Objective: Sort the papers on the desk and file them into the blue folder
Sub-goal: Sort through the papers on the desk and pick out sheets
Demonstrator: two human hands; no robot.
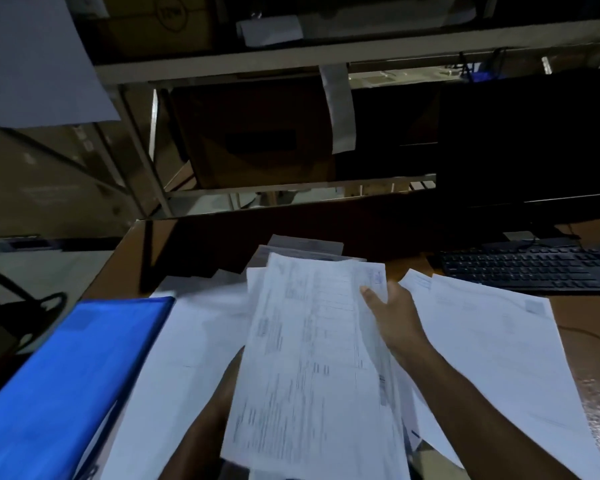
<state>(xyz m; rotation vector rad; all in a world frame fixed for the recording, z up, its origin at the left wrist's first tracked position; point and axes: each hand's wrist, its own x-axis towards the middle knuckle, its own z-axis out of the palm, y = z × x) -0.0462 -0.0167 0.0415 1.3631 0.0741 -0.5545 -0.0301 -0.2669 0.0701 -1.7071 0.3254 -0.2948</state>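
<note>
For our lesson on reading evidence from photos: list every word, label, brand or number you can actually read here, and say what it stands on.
No text here can be read with confidence.
Printed white sheet held in both hands: lines of print, blurred, unreadable.
Round logo on the brown cardboard box on the top shelf: too dark and tilted to read.
Black computer keyboard: key legends too small.
Glossy blue plastic folder: pale label patch, nothing legible.
White sheets on the desk at right: faint print, unreadable.
</note>
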